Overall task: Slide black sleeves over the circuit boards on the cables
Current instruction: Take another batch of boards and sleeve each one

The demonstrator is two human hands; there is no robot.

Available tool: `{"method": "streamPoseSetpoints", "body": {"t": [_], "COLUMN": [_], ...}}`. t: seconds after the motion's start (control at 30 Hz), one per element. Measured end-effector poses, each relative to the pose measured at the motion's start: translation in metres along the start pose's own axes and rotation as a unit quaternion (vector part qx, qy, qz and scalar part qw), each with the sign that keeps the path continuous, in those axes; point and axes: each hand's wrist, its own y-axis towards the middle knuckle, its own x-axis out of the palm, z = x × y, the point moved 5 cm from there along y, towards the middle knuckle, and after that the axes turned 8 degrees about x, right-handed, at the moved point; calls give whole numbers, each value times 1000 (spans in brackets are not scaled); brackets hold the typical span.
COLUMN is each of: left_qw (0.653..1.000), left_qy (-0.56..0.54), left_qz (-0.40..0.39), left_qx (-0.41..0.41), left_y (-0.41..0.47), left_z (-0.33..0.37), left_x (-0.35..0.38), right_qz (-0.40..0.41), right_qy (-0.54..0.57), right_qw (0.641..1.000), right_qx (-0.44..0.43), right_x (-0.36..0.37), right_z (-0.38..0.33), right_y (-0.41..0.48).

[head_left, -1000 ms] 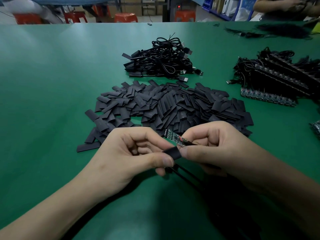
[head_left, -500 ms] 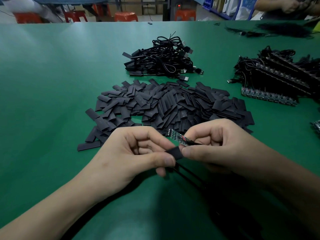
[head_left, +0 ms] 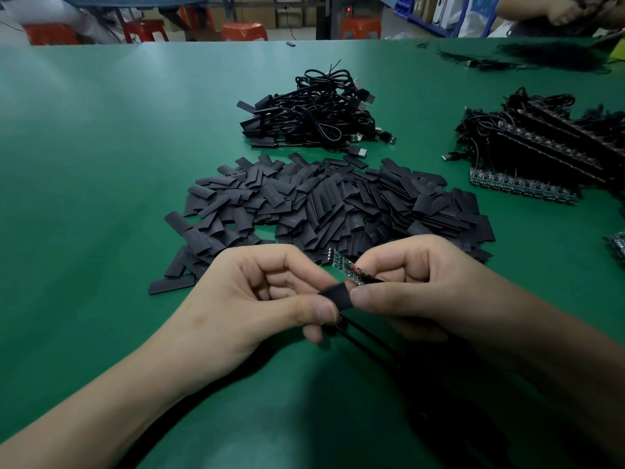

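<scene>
Centre of frame, low: both hands are raised just above the green table (head_left: 101,170).

Left hand (head_left: 263,299): fingers curled, thumb and forefinger pinching one black sleeve (head_left: 334,296).

Right hand (head_left: 416,289): fingers curled, pinching the cable end of a small circuit board (head_left: 348,270). The thumb tip touches the sleeve's right end. The board sticks out up and to the left from the fingers, bare, lying just above the sleeve and not inside it.

A thin black cable (head_left: 365,346) runs from under the hands toward the lower right.

Just beyond the hands, at mid-frame: a wide pile of loose sleeves (head_left: 338,204).

Upper centre: a tangled bundle of cables (head_left: 318,113), some with sleeved ends.

Right edge: rows of bare boards on cables (head_left: 541,157).

Top right corner: another person's hand (head_left: 561,11).
</scene>
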Motion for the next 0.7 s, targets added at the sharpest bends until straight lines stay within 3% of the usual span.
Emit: {"method": "streamPoseSetpoints", "body": {"t": [0.3, 0.7], "left_qw": [1000, 998], "left_qy": [21, 58], "left_qz": [-12, -15], "left_qx": [-1, -36], "left_y": [0, 0], "left_z": [-1, -4], "left_x": [0, 2], "right_qz": [2, 67], "right_qy": [-23, -181], "right_qw": [1000, 981], "right_qx": [9, -36], "right_x": [-2, -9], "right_z": [3, 2], "right_y": [1, -2]}}
